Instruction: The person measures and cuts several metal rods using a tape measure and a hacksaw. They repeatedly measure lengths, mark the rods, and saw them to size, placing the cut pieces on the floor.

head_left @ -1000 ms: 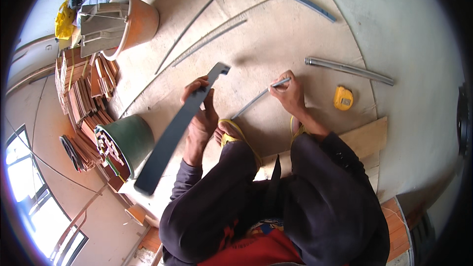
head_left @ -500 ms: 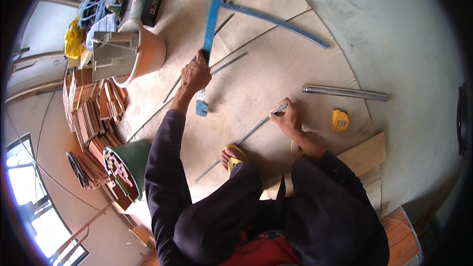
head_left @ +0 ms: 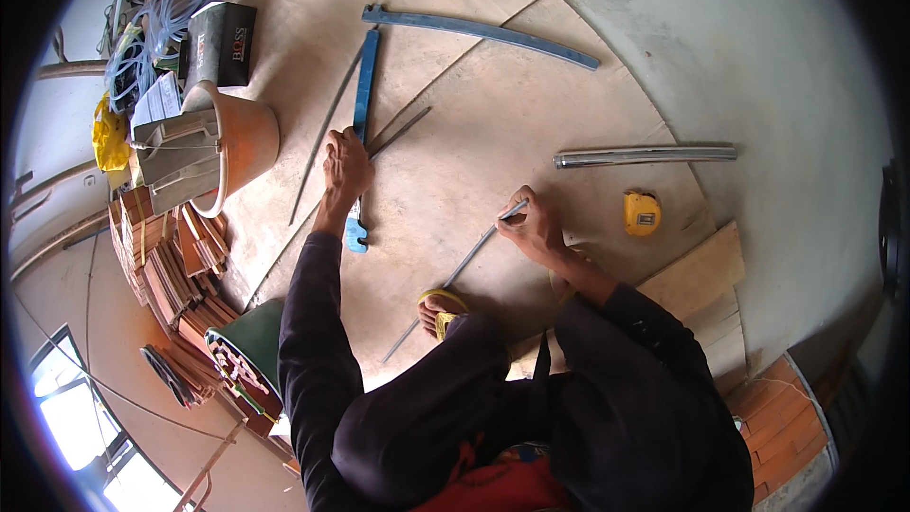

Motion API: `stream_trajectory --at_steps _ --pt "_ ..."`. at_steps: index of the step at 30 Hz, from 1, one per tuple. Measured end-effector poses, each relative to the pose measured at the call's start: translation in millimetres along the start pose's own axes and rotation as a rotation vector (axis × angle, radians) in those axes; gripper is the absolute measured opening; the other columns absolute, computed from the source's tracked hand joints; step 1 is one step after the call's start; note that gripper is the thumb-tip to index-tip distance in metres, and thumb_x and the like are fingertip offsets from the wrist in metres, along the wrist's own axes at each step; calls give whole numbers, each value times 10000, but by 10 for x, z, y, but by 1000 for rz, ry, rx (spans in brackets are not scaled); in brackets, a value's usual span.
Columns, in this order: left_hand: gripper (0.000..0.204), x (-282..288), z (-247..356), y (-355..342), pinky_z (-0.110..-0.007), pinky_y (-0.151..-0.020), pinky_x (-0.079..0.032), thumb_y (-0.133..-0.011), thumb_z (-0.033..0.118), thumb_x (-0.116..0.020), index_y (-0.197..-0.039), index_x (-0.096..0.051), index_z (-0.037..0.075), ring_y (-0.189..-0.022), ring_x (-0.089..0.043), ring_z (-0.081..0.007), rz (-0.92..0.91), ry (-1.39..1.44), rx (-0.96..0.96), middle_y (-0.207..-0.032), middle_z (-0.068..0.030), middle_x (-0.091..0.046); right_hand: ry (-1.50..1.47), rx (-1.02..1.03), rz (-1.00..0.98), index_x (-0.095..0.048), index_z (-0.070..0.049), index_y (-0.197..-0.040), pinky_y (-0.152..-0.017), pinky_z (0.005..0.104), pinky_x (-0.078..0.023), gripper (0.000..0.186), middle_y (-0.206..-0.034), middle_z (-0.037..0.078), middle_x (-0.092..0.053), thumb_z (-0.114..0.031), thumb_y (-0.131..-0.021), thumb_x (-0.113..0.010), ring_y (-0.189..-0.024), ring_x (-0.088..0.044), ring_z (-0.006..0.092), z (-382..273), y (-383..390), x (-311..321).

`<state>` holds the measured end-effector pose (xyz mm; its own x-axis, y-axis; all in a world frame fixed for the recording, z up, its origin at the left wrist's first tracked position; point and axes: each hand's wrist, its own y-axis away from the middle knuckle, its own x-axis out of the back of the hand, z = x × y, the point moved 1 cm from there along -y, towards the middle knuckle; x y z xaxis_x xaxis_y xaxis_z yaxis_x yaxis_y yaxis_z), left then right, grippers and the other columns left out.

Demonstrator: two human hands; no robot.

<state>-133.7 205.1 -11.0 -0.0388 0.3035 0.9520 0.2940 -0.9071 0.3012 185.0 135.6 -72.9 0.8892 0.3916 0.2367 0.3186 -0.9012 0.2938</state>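
The beige floor (head_left: 474, 161) bears a tape measure (head_left: 642, 213), shiny tube (head_left: 645, 156), blue bar (head_left: 483, 32).

Bare hands (head_left: 349, 165), long dark sleeves (head_left: 315, 308), dark trousers (head_left: 621, 408), red top (head_left: 502, 491), yellow sandal (head_left: 444, 325)

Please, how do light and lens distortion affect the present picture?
Head view: the dark-framed window is overexposed, the shiny silver metal tube streaked with glare; head view also: the long upper blue metal bar looks bowed, likely from the fisheye lens.

Orange bucket (head_left: 252, 140), green bucket (head_left: 262, 330)
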Motion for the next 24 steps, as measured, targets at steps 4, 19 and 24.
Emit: stream_trajectory --at_steps 4,19,24 --pt "462 112 81 1 -454 -756 -519 -736 18 -623 -1155 -431 -5 -975 -532 -390 52 -8 -20 -1082 -219 -449 -85 -31 -21 -489 -68 -868 -571 325 -502 284 -695 81 -648 -101 -716 -727 -639 -661 211 -98 3 10" --pt "389 36 2200 -805 -412 -1074 -313 -904 165 -437 -1290 -468 118 -1269 -407 -274 364 -113 -945 -1363 -113 -432 77 -43 -20 -487 -73 -916 -610 336 -524 314 -743 78 -669 -112 -726 -735 -707 -685 231 -92 43 -46" --pt "365 49 2256 -898 -399 -1027 -338 -906 185 -444 -1265 -485 134 -1228 -425 -265 429 -194 -961 -1302 -106 -476 5 -30 -10 -485 -68 -921 -608 335 -521 318 -752 88 -671 -102 -727 -734 -709 -686 226 -107 42 68"
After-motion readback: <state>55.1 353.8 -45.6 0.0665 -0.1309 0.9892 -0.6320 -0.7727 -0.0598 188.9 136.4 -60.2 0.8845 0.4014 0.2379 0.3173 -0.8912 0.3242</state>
